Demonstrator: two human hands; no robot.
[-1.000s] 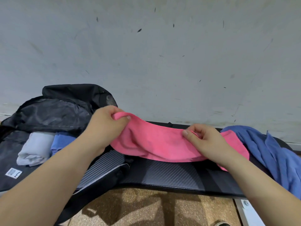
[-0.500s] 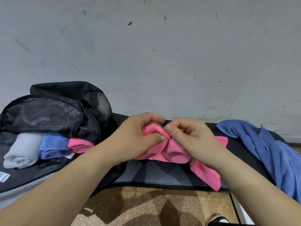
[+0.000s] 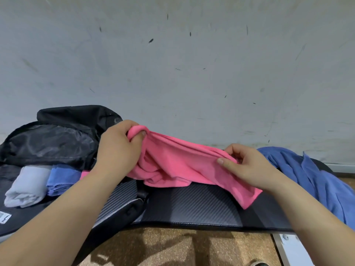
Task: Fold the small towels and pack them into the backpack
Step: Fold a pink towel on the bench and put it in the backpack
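two bare hands stretch a pink towel [image 3: 180, 166] just above a black bench pad [image 3: 192, 208] with a woven carbon-like texture; the left hand [image 3: 119, 148] clenches one bunched end, the right hand [image 3: 247, 166] pinches the other between thumb and fingers, and the middle sags onto the pad. at left an open black backpack [image 3: 57, 139] holds a folded grey towel [image 3: 26, 185], a folded blue towel [image 3: 61, 179] and a sliver of pink cloth. a loose blue towel [image 3: 315, 175] lies at right. behind is a scuffed pale grey wall [image 3: 192, 64]; below, a speckled brown floor [image 3: 172, 246]
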